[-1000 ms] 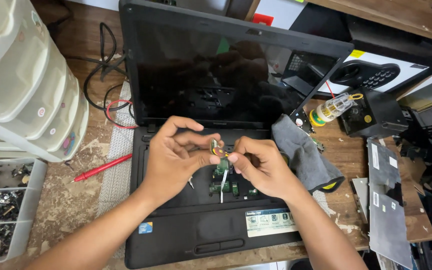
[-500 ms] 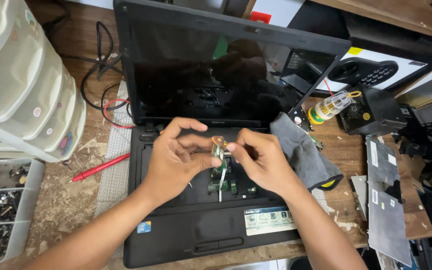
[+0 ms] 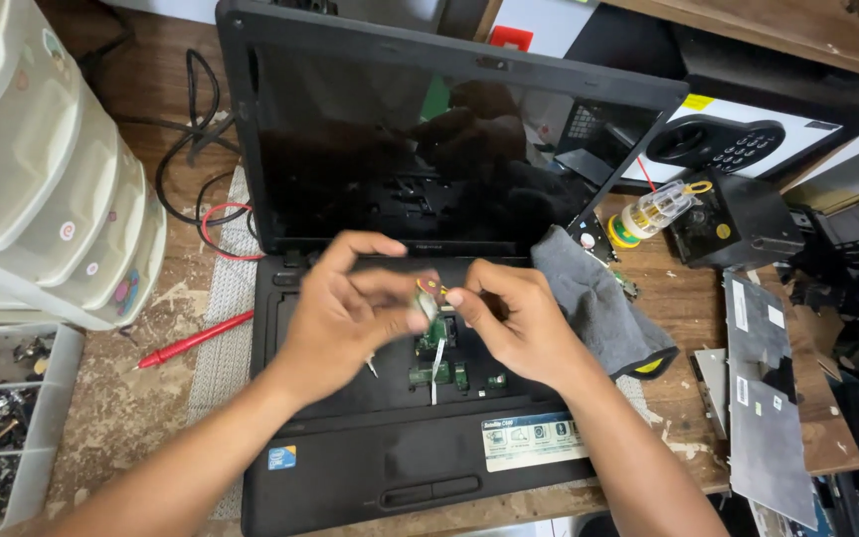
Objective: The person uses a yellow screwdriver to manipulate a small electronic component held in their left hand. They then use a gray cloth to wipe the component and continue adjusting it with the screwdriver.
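My left hand (image 3: 345,303): pinching a small part (image 3: 428,298)
My right hand (image 3: 514,323): fingertips closed on the same part
Beneath: open laptop (image 3: 370,477)
Beside: grey cloth (image 3: 594,298)

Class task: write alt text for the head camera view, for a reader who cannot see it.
Two bare hands, left hand and right hand, pinch a small component together above the opened keyboard bay of a black laptop on a worn wooden bench. A grey cloth lies to the right, a red probe and plastic drawers to the left.
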